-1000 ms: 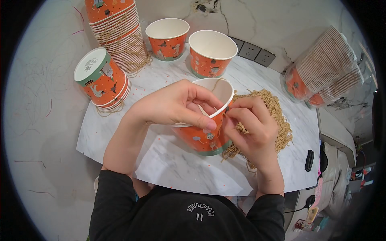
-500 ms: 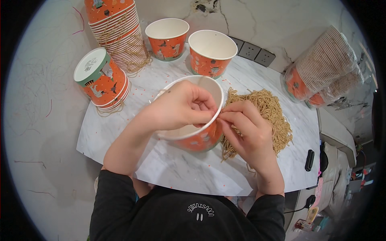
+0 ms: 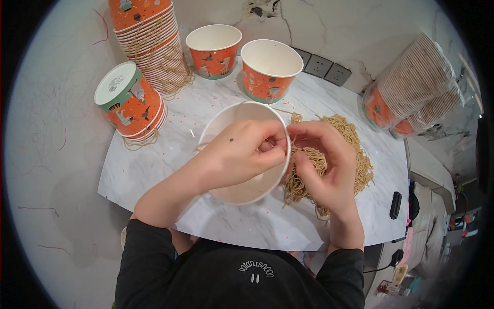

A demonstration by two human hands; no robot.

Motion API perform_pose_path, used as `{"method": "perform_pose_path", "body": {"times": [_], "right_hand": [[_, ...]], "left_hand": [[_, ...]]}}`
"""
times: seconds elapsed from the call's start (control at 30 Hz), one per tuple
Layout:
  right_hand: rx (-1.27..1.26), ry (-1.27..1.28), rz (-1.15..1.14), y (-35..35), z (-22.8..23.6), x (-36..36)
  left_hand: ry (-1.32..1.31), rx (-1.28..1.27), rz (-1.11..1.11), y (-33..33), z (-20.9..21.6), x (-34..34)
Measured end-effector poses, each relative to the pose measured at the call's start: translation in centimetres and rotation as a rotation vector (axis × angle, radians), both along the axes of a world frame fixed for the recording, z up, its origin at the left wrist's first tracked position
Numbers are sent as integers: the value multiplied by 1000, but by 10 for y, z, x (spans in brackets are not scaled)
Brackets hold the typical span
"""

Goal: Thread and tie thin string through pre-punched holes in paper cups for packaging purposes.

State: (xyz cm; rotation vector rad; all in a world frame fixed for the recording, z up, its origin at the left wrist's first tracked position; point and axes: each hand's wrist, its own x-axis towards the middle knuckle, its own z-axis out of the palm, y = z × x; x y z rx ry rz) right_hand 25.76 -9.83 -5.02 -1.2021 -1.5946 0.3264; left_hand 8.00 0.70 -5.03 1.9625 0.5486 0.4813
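A paper bucket (image 3: 218,123), white inside, stands tilted on the table in front of me with its mouth facing me. My left hand (image 3: 242,152) reaches into it, fingers curled in a pinch against the inside of the right wall; what they hold is hidden. Outside that wall my right hand (image 3: 332,167) is curved, its fingertips near the rim and its thumb apart from them. A thin tan cord runs over the bucket's far rim toward the right. Just behind and under my right hand lies a heap of tan cords (image 3: 357,154).
Two orange-printed buckets (image 3: 214,56) (image 3: 271,77) stand upright at the back. At left are a tall nested stack (image 3: 152,51) with cords hanging and a short upturned stack (image 3: 128,103). Wrapped buckets (image 3: 411,82) lean at right. A black object (image 3: 395,205) lies near the right edge.
The bucket has tipped so its mouth faces me more. My left hand has moved slightly down and right. My right thumb and fingers have parted from their pinch at the rim.
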Motion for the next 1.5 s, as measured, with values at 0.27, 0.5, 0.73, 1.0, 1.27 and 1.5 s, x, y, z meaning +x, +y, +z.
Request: {"method": "perform_pose_path", "body": {"times": [0.27, 0.5, 0.73, 1.0, 1.27, 1.5], "right_hand": [[-74, -106, -72, -11, 7, -6], [131, -382, -197, -12, 2, -9], [144, -433, -132, -1, 1, 9], [97, -424, -67, 0, 1, 7], [32, -327, -60, 12, -15, 7], [15, -410, -68, 19, -28, 5]], "left_hand": [[-61, -430, -184, 11, 3, -6], [-57, -258, -143, -3, 10, -12], [-63, 131, 93, -6, 36, -29], [-142, 402, 126, 0, 3, -7], [-52, 464, 251, -4, 9, -3], [-260, -168, 132, 14, -11, 4]]}}
